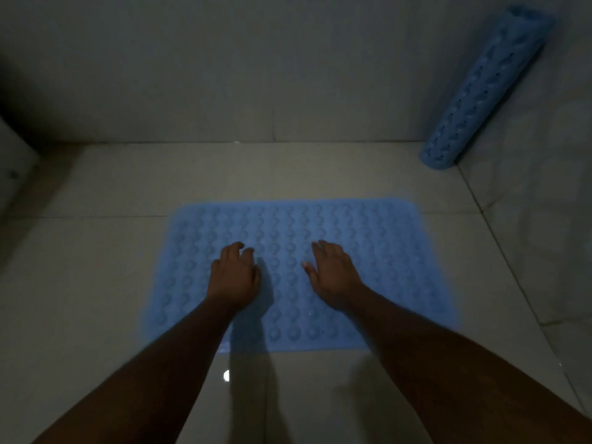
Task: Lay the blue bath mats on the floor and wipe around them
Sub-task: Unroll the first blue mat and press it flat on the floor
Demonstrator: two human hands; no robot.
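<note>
A blue bath mat (pixel 368 257) with rows of round bumps lies flat on the pale tiled floor, in the middle of the view. My left hand (pixel 234 277) rests palm down on its left half, fingers slightly curled and holding nothing. My right hand (pixel 333 274) lies flat on the mat's middle with fingers spread. A second blue bath mat (pixel 487 91), rolled into a tube, stands leaning in the far right corner against the wall.
Grey tiled walls (pixel 224 75) close the space at the back and right. A dark edge with a pale object (pixel 16 161) sits at the far left. Bare glossy floor tiles (pixel 96 283) surround the flat mat. The light is dim.
</note>
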